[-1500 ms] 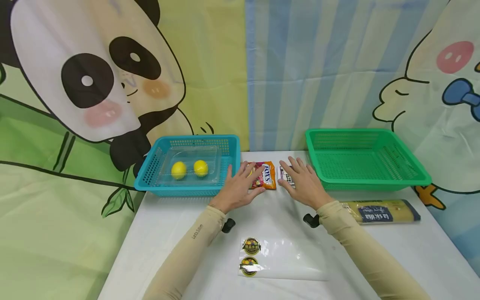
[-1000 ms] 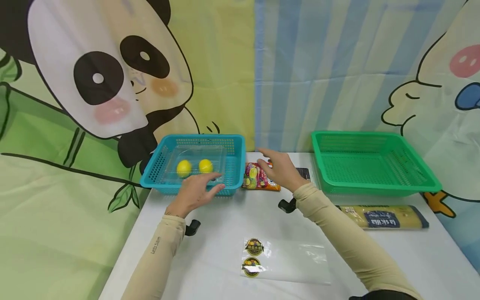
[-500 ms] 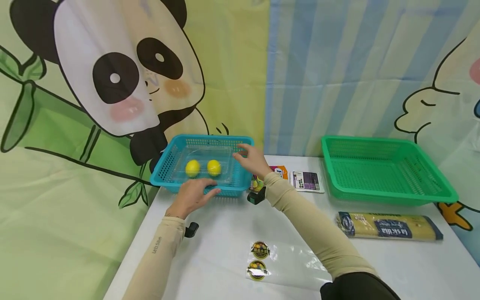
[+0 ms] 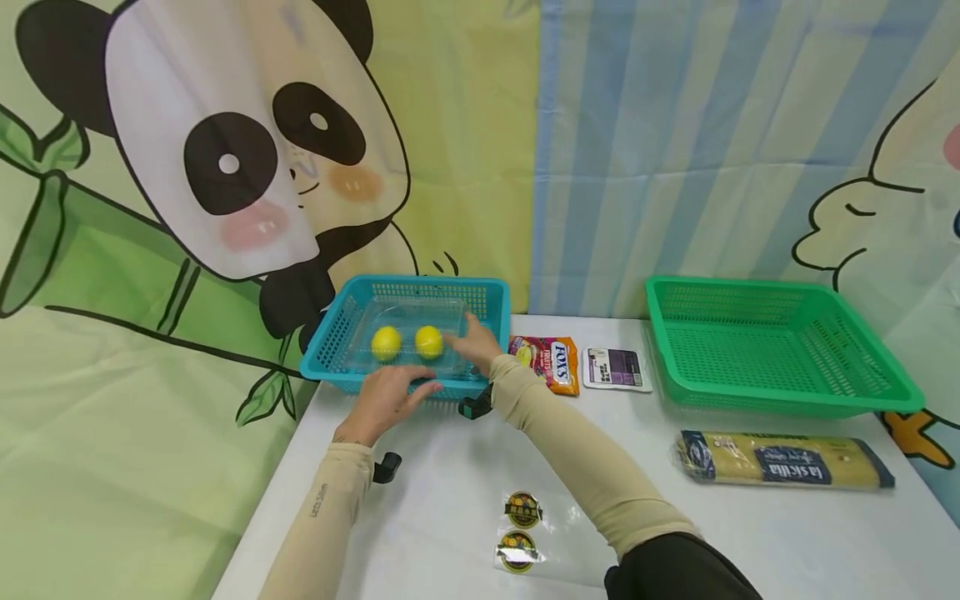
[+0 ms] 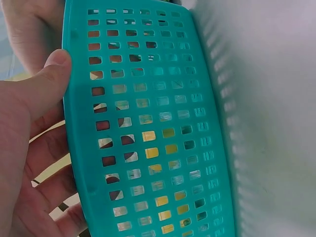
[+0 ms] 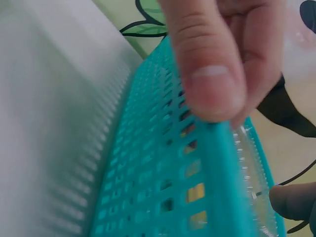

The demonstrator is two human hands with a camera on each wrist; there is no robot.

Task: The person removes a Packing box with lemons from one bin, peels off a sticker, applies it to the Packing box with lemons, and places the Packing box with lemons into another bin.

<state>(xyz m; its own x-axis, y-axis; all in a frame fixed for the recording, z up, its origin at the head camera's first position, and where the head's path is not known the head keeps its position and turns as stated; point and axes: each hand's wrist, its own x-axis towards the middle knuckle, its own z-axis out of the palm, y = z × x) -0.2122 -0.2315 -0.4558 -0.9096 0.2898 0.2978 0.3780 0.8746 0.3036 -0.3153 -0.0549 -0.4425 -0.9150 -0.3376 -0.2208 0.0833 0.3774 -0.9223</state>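
A clear plastic box with two round yellow lemon-like things in it lies inside the blue basket. My left hand is at the basket's front rim. In the left wrist view its thumb touches the rim, and the other fingers reach behind it, loosely bent. Over the basket's front right part is my right hand, index finger extended toward the box. From the right wrist, its thumb shows above the rim, blurred. Whether these fingers touch the box cannot be told.
Right of the basket lie an orange candy bag and a white-purple packet. A green basket stands at right, behind a pasta pack. A clear bag with round stickers lies in front on the white table.
Both hands have moved left from near the candy bag to the blue basket. The left arrived first; the right followed and is now lower over the basket. The view has swung slightly left.
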